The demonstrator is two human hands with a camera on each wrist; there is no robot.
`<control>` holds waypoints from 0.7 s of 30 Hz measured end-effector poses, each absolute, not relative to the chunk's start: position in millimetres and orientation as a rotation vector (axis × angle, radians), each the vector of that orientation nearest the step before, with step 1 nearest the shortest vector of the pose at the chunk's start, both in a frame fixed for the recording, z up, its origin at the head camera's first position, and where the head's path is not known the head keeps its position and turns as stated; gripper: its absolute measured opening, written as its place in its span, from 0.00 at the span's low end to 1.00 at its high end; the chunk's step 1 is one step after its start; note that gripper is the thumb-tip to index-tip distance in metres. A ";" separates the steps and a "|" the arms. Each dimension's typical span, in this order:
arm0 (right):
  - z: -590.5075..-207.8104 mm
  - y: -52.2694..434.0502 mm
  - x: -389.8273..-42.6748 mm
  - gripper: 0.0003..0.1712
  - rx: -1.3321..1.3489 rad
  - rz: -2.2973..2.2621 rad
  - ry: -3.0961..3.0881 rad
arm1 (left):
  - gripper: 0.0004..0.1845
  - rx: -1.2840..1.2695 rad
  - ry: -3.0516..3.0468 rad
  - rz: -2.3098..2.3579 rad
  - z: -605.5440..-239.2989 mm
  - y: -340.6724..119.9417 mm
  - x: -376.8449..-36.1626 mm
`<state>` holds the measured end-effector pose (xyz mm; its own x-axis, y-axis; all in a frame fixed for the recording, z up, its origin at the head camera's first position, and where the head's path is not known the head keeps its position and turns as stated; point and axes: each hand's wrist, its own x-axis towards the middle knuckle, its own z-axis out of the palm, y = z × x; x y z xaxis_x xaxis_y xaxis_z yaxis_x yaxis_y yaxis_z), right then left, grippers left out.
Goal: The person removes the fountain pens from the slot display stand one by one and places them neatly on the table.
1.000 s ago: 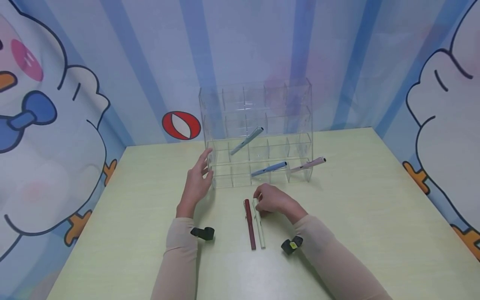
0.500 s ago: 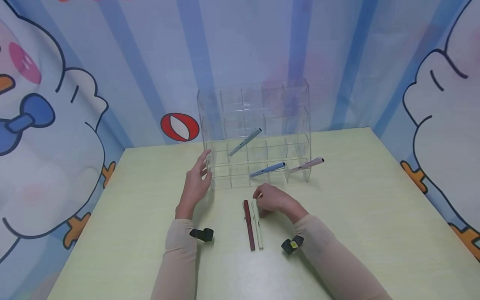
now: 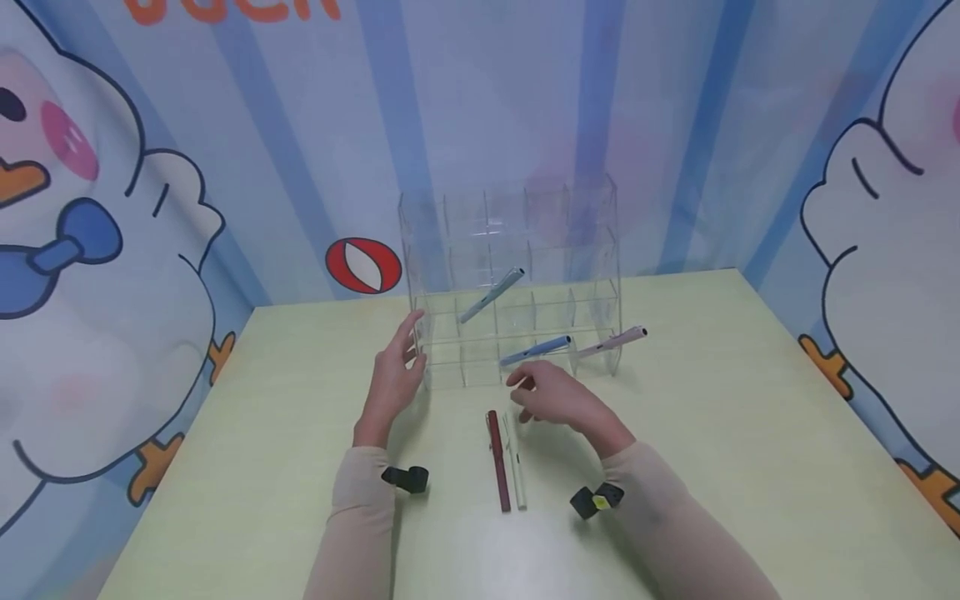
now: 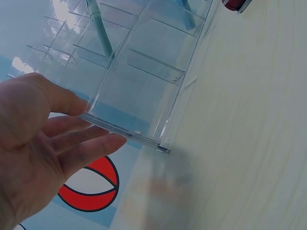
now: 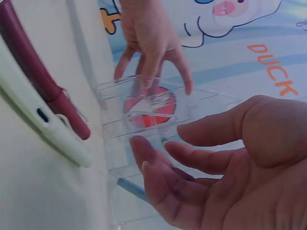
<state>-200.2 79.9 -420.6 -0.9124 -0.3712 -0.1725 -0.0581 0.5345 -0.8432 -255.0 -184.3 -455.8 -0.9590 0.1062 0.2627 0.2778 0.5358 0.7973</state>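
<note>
While lying side by side on the green bench, touching along their length, waiting loose in front of the clear rack: dark red pen and pale green pen. Hovering just above their far ends, right hand, grip slack, fingers half spread, holding nothing. Flat against the rack's left wall, probably to steady it, left hand, fingers straight. Slanted in the compartments, tips poking out front: grey-blue pen, blue pen, pink pen.

Five pens, one clear compartment rack, one table, two hands
</note>
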 end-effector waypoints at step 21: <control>-397.1 90.4 -205.3 0.15 -0.340 -1.674 2.409 | 0.38 -0.320 -2.568 -1.349 -458.2 -182.0 -255.8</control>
<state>-205.3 90.4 -397.1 -0.9560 -0.2924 -0.0241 -0.0795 0.3370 -0.9381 -255.8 -182.0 -458.2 -0.9514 0.0882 0.2950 0.2930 0.5540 0.7792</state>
